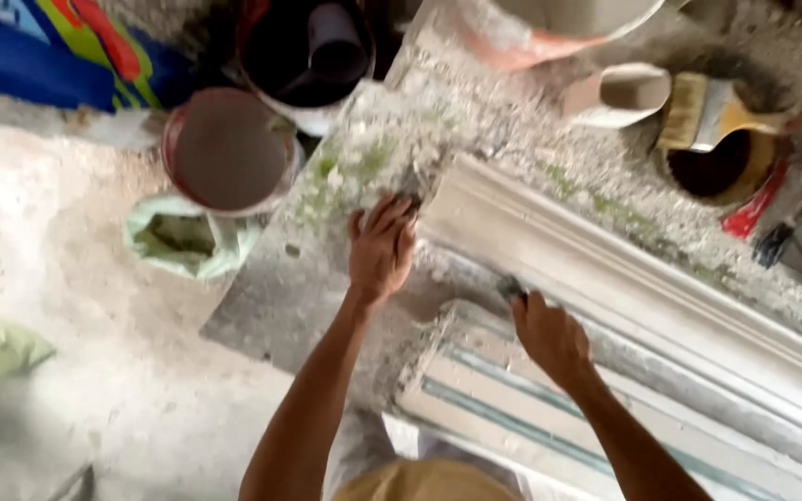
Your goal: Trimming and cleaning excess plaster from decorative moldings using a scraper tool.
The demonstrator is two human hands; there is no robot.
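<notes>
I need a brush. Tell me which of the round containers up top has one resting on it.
The yellow-rimmed can at top right: a wide flat brush lies across its rim. The others carry no brush.

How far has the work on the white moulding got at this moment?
Done: the long white moulding lies formed on the slab, its ridges defined. In hand: the left hand presses beside its near end, while the right hand holds a small dark tool against its edge. Left: crumbly debris covers the slab; the brush lies on its can, unused.
</notes>
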